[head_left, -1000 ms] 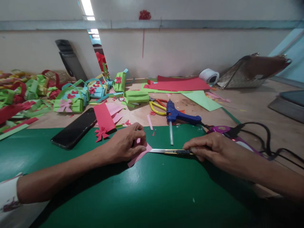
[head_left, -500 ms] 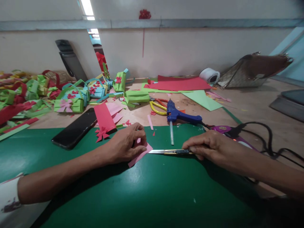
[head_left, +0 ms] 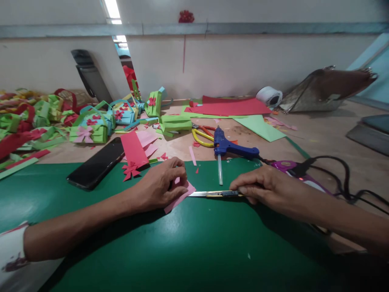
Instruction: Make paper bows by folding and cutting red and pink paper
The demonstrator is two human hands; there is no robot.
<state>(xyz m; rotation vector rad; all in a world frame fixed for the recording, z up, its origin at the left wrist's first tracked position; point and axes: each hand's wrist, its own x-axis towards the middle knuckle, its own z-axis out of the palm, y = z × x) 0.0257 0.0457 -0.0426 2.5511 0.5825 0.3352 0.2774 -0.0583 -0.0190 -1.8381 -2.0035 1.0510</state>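
Between the thumb and fingers of my left hand (head_left: 162, 184) is a piece of pink paper (head_left: 179, 198), held above the green mat (head_left: 146, 251). My right hand (head_left: 264, 184) grips a utility knife (head_left: 223, 194) by its handle. The knife's blade points left, and its tip reaches the right edge of the pink paper; whether it lies under or inside a fold cannot be made out. Just behind the knife stands a blue glue gun (head_left: 225, 146) with a clear glue stick. A red paper strip (head_left: 133, 150) and a red paper flower (head_left: 131, 171) lie beyond my left hand.
A black phone (head_left: 95, 164) rests left on the mat. Yellow-handled scissors (head_left: 202, 138) lie behind the glue gun. Green paper boxes (head_left: 174, 123) and piled paper pieces fill the back left. Red sheets (head_left: 227, 106), a purple power strip (head_left: 285, 165) with black cables, and a handbag (head_left: 328, 89) are on the right.
My right hand and the knife have shifted slightly left, the blade moving a little further toward the pink paper. My left hand keeps its hold in the same place.
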